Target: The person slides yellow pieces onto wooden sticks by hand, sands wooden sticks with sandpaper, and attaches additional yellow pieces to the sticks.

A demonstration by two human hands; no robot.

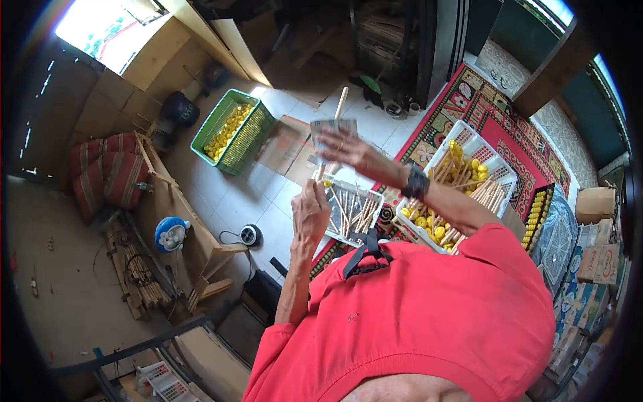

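Observation:
My left hand is closed round the lower end of a long pale wooden stick, which points up and away from me. My right hand, smeared by motion, lies across the stick's middle. Under its fingers is a grey flat piece, also blurred, which covers part of the stick; its material is unclear. Below the hands stands a white basket with several loose wooden sticks. To the right, a larger white crate holds yellow knobs and more sticks.
A green basket of yellow pieces stands on the tiled floor, beside flattened cardboard. A red patterned rug lies under the crate. At the left are a wooden bench, a blue fan and a round black device.

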